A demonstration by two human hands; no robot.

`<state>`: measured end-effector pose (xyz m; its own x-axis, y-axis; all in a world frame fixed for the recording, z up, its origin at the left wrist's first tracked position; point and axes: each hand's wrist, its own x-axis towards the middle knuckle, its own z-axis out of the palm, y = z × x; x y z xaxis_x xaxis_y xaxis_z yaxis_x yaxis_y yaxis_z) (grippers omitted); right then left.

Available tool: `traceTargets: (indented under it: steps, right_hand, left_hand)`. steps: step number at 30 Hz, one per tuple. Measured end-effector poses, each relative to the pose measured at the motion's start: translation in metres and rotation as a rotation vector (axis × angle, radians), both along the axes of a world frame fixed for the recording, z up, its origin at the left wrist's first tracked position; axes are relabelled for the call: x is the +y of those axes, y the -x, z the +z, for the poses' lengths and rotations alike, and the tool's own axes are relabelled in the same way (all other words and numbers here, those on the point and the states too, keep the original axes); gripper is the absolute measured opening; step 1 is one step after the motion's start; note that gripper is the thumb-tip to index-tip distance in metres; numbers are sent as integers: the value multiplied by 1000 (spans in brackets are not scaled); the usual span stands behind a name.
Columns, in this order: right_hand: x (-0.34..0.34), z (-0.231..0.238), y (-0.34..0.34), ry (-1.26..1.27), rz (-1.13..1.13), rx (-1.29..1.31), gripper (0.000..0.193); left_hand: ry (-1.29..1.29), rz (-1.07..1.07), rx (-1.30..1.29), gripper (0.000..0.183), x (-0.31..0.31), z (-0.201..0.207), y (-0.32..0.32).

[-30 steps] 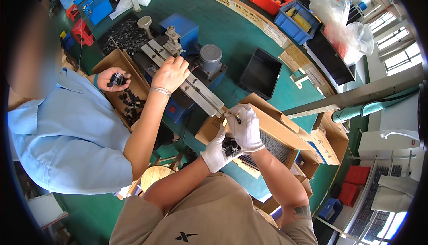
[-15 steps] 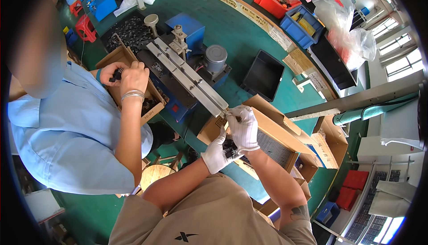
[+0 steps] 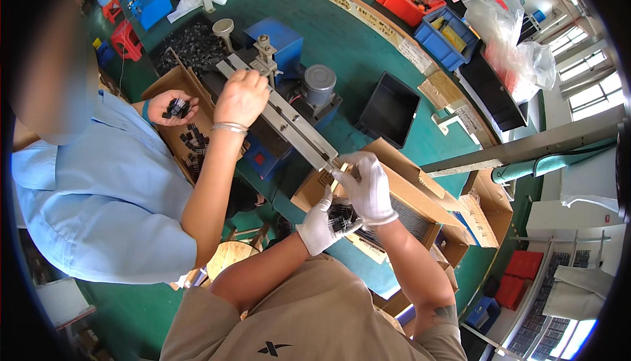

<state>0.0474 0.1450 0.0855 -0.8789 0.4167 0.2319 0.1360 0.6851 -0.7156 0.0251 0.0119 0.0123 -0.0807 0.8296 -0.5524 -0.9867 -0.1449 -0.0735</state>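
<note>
My left hand [image 3: 318,228], in a white glove, is closed around a cluster of small black electronic components [image 3: 342,216] with thin metal leads. My right hand [image 3: 369,190], gloved too, has its fingertips drawn together at the near end of a long metal rail [image 3: 299,128]. Blur hides whatever is between those fingers. Under both hands stands an open cardboard box [image 3: 426,235] with tight rows of dark parts [image 3: 409,222]. To the left, a co-worker's open palm [image 3: 161,107] bears similar black parts [image 3: 177,108], and that person's other hand [image 3: 243,98] is over the rail's upper part.
The rail belongs to a blue-based machine with a round grey motor [image 3: 319,84]. Beyond it lies a black tray [image 3: 389,110]. The co-worker's cardboard box [image 3: 164,85] holds more black parts. A slanting metal beam [image 3: 526,143] crosses at right.
The co-worker's right hand has moved from their other hand up onto the rail, uncovering the parts in their palm. My right hand has shifted slightly right and down; my left hand stays about where it was.
</note>
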Motion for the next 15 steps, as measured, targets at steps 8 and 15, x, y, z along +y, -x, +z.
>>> traceTargets:
  steps: [8, 15]
  right_hand:
    - [0, 32, -54, -271, 408, -249, 37]
    - [1, 11, -55, -464, 511, -50, 24]
  left_hand:
    - [-116, 8, 134, 50, 3, -4, 0]
    - [-286, 8, 206, 55, 8, 12, 1]
